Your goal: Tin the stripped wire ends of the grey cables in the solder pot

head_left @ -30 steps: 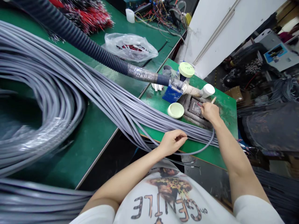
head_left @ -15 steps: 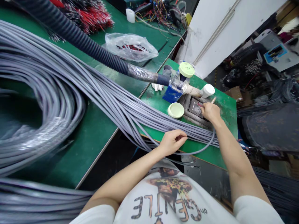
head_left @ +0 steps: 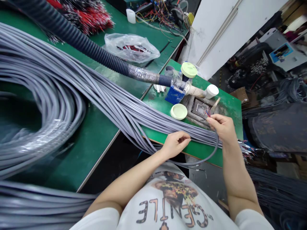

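My right hand point(head_left: 222, 126) pinches the end of a grey cable point(head_left: 211, 155), whose thin coloured wires stick out past the fingertips near a dark square pot point(head_left: 200, 108) in a grimy block. From that hand the cable loops down and back to the left. My left hand point(head_left: 176, 143) is curled, thumb and fingers close together, at the near edge of a long bundle of grey cables point(head_left: 153, 116). What it holds, if anything, is too small to make out. A wooden-looking stick point(head_left: 216, 105) leans at the right of the pot.
A ribbed hose point(head_left: 96, 48) ends above the pot beside a blue box point(head_left: 174, 95). Around stand a pale open lid point(head_left: 178, 111), a lidded jar point(head_left: 189, 69) and a white tub point(head_left: 212, 91). Coiled cables point(head_left: 64, 127) and a plastic bag point(head_left: 131, 48) lie left.
My right hand has drawn back from the pot, down toward me and slightly right, with the cable end. My left hand is nearly where it was. The view has shifted slightly.
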Demonstrator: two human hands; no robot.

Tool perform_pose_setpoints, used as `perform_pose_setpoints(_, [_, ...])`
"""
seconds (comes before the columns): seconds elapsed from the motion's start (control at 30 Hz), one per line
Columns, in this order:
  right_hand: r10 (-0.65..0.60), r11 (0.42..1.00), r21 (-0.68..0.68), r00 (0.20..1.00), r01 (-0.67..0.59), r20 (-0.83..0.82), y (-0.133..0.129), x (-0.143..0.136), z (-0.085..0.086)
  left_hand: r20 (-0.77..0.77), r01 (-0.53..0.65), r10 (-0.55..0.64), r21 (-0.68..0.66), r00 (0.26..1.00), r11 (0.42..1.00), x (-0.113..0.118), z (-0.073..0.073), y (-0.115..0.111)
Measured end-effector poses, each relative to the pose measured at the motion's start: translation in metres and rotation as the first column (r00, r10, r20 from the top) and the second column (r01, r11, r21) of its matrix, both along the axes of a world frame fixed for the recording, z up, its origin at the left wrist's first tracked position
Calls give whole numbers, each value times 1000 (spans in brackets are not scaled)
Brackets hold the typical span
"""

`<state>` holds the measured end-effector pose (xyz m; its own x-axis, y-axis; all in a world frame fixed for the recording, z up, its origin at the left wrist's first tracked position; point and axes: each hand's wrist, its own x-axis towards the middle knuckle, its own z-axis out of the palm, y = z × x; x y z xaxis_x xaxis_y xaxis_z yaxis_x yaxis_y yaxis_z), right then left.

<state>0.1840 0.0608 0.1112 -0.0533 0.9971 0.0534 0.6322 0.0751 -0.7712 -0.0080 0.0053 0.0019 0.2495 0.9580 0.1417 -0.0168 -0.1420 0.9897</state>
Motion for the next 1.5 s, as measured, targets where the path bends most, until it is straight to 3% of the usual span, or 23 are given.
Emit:
perform_pose_setpoints(0.33, [-1,956,290,982,-55,191,-37,-25,2,15,-8,8,-45,1000,999,3,2,-4])
perform_pose_setpoints(0.43, [0,953,300,989,-45,149,-44,-31,0,188,-4,39,-180,981,984,6,5,-3])
perform_pose_setpoints(0.5, [6,964,267,999,-18,44,-48,-37,-5,409,65,68,-302,910,951,12,9,-3])
perform_pose_setpoints(0.57, [14,983,183,995,3,-95,-53,-44,-12,604,153,112,-370,789,916,19,15,-1])
perform_pose_setpoints(0.63, [3,997,80,969,17,-246,-56,-50,-19,709,197,169,-403,684,894,26,22,0])
perform_pose_setpoints(0.7, [-32,999,1,927,35,-373,-58,-54,-24,738,195,229,-440,635,877,31,29,2])
perform_pose_setpoints(0.8, [-76,996,-73,873,46,-483,-62,-54,-29,703,135,266,-459,659,878,31,35,4])
perform_pose_setpoints(0.87, [-65,993,-118,848,3,-526,-66,-52,-32,645,20,277,-412,712,911,27,36,4])
perform_pose_setpoints(0.97, [-52,990,-136,795,-39,-604,-75,-49,-37,468,-240,284,-153,837,959,21,34,0])
perform_pose_setpoints(1.0, [-59,990,-135,769,-36,-636,-77,-49,-39,395,-277,268,-36,879,960,20,33,-2])
perform_pose_setpoints(1.07, [-89,990,-141,717,-13,-691,-81,-50,-42,337,-257,213,91,917,962,21,32,-7])
perform_pose_setpoints(1.13, [-114,988,-155,684,2,-720,-84,-51,-44,399,-256,220,38,890,966,26,33,-10])
perform_pose_setpoints(1.2, [-129,986,-166,669,8,-732,-86,-52,-45,504,-166,199,-109,840,980,30,33,-11])
perform_pose_setpoints(1.27, [-142,985,-172,655,19,-742,-87,-52,-46,592,63,78,-215,802,974,33,31,-9])
perform_pose_setpoints(1.33, [-138,983,-181,664,3,-735,-87,-47,-45,641,274,-55,-248,765,929,32,28,-7])
perform_pose_setpoints(1.43, [-49,979,-183,777,-86,-628,-84,-32,-39,632,302,-81,-250,771,920,25,23,-5])
perform_pose_setpoints(1.5, [3,990,-124,873,-72,-488,-78,-21,-30,589,281,-90,-240,803,929,19,24,-5])
